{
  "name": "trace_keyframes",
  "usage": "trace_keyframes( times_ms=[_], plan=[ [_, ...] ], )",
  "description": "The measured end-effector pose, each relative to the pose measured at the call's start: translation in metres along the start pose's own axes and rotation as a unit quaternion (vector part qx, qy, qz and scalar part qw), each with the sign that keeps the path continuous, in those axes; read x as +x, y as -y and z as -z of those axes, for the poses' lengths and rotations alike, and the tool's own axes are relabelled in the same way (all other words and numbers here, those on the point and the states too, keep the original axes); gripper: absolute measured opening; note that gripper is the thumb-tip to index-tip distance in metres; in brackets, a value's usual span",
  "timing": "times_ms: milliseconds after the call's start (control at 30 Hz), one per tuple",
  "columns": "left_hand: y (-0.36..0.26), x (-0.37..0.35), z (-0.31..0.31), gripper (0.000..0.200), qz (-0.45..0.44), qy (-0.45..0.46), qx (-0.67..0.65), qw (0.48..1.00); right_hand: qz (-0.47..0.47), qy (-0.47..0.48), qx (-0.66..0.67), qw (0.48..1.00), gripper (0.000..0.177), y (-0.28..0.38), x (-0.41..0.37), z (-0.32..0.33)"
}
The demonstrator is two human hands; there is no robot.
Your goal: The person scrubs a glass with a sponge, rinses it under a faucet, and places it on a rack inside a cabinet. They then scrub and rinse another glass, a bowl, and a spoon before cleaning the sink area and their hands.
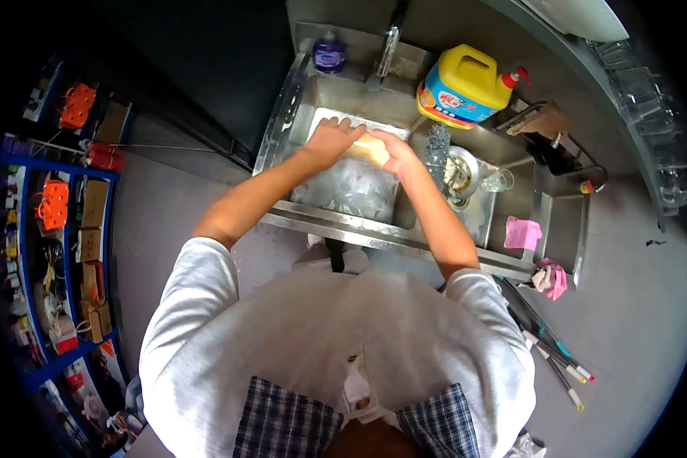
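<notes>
Over the left sink basin (343, 183), my left hand (333, 143) and my right hand (396, 155) are close together. Between them is a pale yellow, block-like object (369, 150) whose exact kind I cannot make out. My right hand grips its right end, and the fingers of my left hand curl over its left end. Behind my hands shows a white flat surface (368, 124), partly covered by them. Wet, shiny patches mark the basin floor below.
A faucet (390, 49), a purple soap bottle (329, 53) and a large yellow jug (466, 85) line the sink's back. Metal bowls (461, 172), a glass (498, 181) and a pink cloth (523, 233) lie right. Shelves (61, 229) stand left; poles (549, 347) lean low right.
</notes>
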State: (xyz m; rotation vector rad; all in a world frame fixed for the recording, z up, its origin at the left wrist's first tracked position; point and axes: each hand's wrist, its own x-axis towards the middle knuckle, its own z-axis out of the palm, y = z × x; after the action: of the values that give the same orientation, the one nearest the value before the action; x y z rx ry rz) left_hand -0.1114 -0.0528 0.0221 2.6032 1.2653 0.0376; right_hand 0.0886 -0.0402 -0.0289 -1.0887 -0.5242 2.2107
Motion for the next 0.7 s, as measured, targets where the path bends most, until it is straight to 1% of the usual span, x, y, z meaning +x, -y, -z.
trace_keyframes(
  times_ms=[33,67,100,133,167,200,233,267,300,333,367,433,467,500,533,600,633,700],
  plan=[
    [-0.005,-0.003,-0.006,0.079,-0.004,-0.042,0.029,0.999,-0.006,0.014,0.011,1.0,0.032,0.004,-0.005,0.0],
    [-0.008,-0.001,0.008,0.08,-0.008,-0.091,0.065,0.994,-0.007,0.033,0.017,0.999,0.032,0.016,-0.003,-0.002],
    [-0.007,-0.004,0.022,0.076,0.009,-0.009,-0.042,0.999,0.014,0.008,-0.038,0.999,0.03,0.019,-0.004,-0.004],
    [0.006,0.001,0.017,0.074,-0.001,0.067,-0.154,0.986,0.049,0.008,-0.093,0.994,0.031,0.016,-0.004,-0.003],
    [0.029,0.014,0.01,0.072,-0.008,0.141,-0.263,0.954,0.083,0.01,-0.148,0.985,0.033,0.015,-0.002,-0.003],
    [0.047,0.023,0.008,0.07,-0.014,0.206,-0.367,0.907,0.119,0.015,-0.207,0.971,0.034,0.018,0.002,-0.006],
    [0.047,0.026,0.02,0.059,0.097,0.33,-0.392,0.853,0.127,0.024,-0.174,0.976,0.031,0.017,0.001,-0.014],
    [0.039,0.02,0.025,0.058,0.091,0.253,-0.308,0.913,0.101,0.013,-0.12,0.988,0.031,0.014,0.006,-0.012],
    [0.027,0.013,0.028,0.057,0.081,0.171,-0.217,0.958,0.078,0.001,-0.066,0.995,0.031,0.013,0.012,-0.009],
    [0.019,0.01,0.029,0.057,0.067,0.087,-0.121,0.987,0.057,-0.013,-0.011,0.998,0.031,0.014,0.016,-0.006],
    [0.015,0.01,0.013,0.058,0.037,-0.03,0.011,0.999,0.023,-0.017,0.052,0.998,0.032,0.013,0.014,-0.007],
    [0.014,0.005,-0.009,0.062,0.033,-0.065,0.024,0.997,0.013,-0.027,0.04,0.999,0.033,0.011,0.007,-0.008],
    [0.011,0.003,0.006,0.064,0.033,-0.089,0.036,0.995,0.013,-0.027,0.029,0.999,0.034,0.019,0.008,-0.013],
    [0.011,-0.002,0.021,0.065,0.035,-0.006,-0.009,0.999,0.031,0.003,-0.012,0.999,0.034,0.023,0.004,-0.016],
    [0.02,0.0,0.019,0.067,0.021,0.037,-0.104,0.994,0.06,-0.002,-0.053,0.997,0.035,0.022,0.001,-0.018],
    [0.048,0.012,0.02,0.069,-0.008,0.119,-0.288,0.95,0.121,-0.011,-0.139,0.983,0.036,0.024,-0.002,-0.023],
    [0.05,0.014,0.039,0.073,0.072,0.197,-0.345,0.915,0.117,-0.002,-0.136,0.984,0.038,0.026,-0.001,-0.025],
    [0.059,0.018,0.027,0.071,0.058,0.252,-0.397,0.881,0.105,0.012,-0.132,0.986,0.042,0.028,-0.004,-0.026]
  ],
)
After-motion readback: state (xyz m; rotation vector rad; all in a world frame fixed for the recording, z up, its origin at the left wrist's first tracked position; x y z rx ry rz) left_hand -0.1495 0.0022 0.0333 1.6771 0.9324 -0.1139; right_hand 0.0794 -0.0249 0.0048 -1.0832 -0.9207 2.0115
